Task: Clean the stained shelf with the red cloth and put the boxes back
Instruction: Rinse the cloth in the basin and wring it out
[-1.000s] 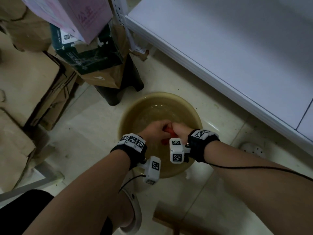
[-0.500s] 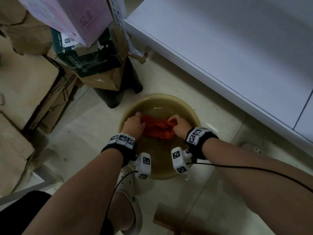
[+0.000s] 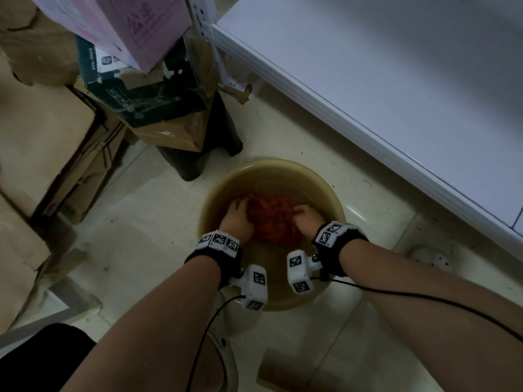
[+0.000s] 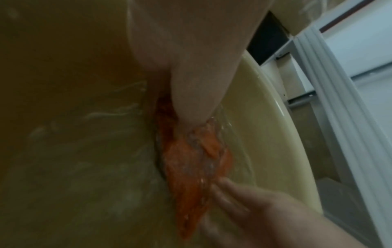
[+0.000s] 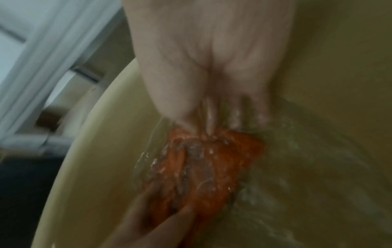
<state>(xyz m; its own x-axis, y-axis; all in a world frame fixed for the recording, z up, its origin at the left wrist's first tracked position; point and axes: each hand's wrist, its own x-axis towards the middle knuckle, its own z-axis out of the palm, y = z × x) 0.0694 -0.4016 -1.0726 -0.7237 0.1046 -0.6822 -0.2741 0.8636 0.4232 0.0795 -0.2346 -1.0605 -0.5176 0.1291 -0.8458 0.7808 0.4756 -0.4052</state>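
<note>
Red cloth [image 3: 273, 219] now bunched underwater, both hands' fingers [image 5: 212, 110] clutching it, submersion clear only from wrists.

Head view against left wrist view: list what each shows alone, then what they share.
Head only: stacked boxes, both wristbands and forearms, the floor, the basin's whole round rim. Left wrist only: water rippling over the cloth, close up. Shared: the cloth in the basin, left hand and right hand on it, the white shelf.
</note>
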